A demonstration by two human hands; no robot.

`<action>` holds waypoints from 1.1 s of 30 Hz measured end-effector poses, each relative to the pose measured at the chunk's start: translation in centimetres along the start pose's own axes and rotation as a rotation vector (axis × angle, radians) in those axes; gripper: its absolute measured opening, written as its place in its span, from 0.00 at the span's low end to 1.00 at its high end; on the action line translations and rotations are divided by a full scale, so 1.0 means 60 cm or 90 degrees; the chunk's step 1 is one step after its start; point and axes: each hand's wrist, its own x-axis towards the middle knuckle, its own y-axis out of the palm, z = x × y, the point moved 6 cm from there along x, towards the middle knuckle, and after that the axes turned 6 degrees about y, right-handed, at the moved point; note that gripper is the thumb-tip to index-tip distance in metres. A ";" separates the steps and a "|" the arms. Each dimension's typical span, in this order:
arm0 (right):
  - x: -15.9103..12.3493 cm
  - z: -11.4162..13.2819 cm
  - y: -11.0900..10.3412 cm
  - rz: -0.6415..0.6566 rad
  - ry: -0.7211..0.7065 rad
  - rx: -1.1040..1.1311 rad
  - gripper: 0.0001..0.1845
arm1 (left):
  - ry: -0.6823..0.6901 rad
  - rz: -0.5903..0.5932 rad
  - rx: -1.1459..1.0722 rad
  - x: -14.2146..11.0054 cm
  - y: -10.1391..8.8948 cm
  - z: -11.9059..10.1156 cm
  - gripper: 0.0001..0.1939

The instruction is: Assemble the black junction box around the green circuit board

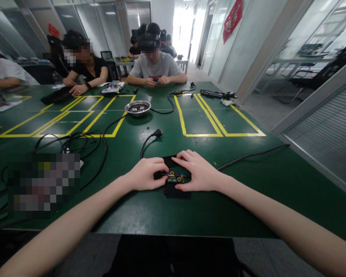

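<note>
A small circuit board (175, 178) with copper-coloured ring coils and coloured wires at its ends sits between my two hands. My left hand (146, 174) pinches the board's left end with thumb and index finger, beside a dark cable end. Curved around the right end is my right hand (201, 171), thumb at the near edge and fingers reaching over the far edge; its exact contact points are partly hidden. A black plastic piece (169, 161) shows beyond the board under the right fingertips. On the near side lies another flat black piece (177, 192).
A black plug (158, 133) on a cord lies ahead. Farther off stands a metal bowl (138, 109) with small metal parts. Coiled cables (72, 144) lie left beside a blurred-out object (43, 184). Another cable (253, 154) runs right. People sit across the green table (127, 215).
</note>
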 end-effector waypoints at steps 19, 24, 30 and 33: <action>0.013 -0.022 -0.001 -0.057 0.031 0.078 0.32 | -0.083 0.017 0.014 0.000 -0.009 0.033 0.14; 0.013 -0.025 0.001 -0.065 0.035 0.080 0.32 | -0.090 0.019 0.030 0.000 -0.008 0.037 0.16; 0.012 -0.024 0.003 -0.076 0.044 0.083 0.31 | -0.113 0.016 0.048 0.001 -0.005 0.041 0.16; 0.012 -0.024 0.004 -0.080 0.052 0.081 0.33 | -0.123 0.018 0.062 0.001 -0.003 0.043 0.15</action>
